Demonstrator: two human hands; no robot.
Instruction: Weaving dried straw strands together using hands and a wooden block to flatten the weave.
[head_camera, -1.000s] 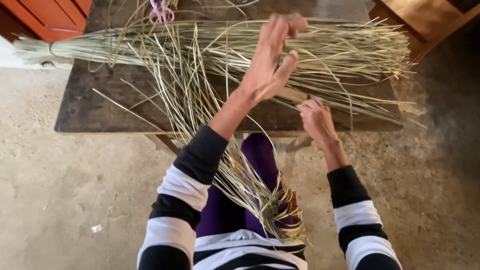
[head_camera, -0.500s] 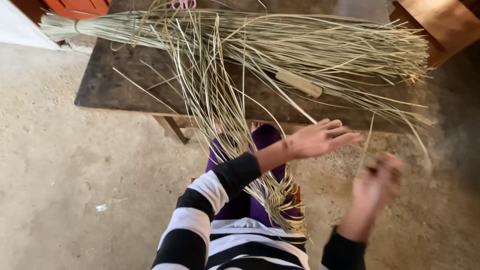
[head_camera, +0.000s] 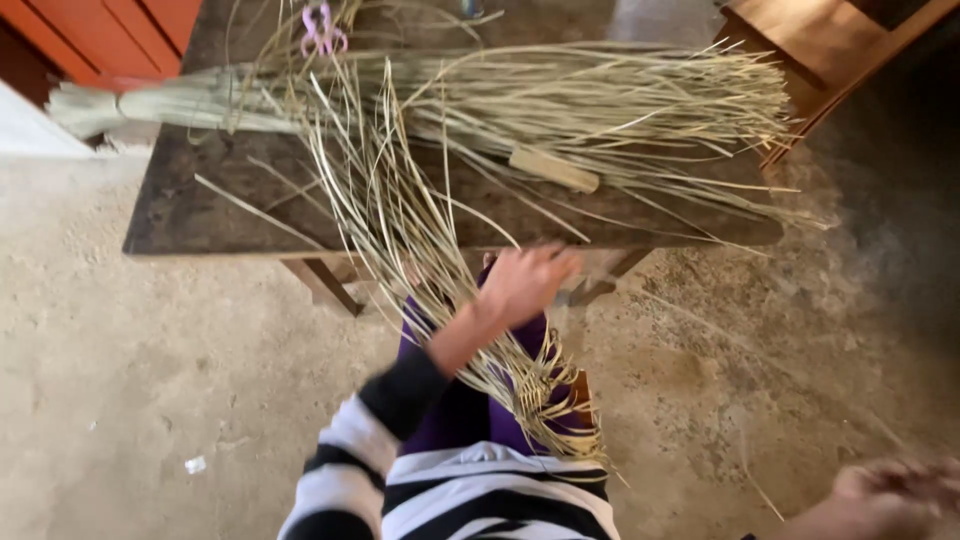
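Loose straw strands (head_camera: 400, 230) fan from table top over front edge, down onto person's lap, ending in woven patch (head_camera: 545, 395). Left hand (head_camera: 525, 282) hovers just past table's front edge, above strands, fingers loosely curled, holding nothing. Right hand (head_camera: 900, 490) blurred at lower right corner, well clear of table; grip cannot be told. Tied straw bundle (head_camera: 560, 95) lies along dark wooden table (head_camera: 190, 215). Pink scissors (head_camera: 322, 28) near far edge. Bare concrete floor (head_camera: 150, 400) open both sides.

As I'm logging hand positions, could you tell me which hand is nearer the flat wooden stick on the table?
Left. The left hand hovers just below the wooden stick, at the table's near edge; the right hand is far off, low right.
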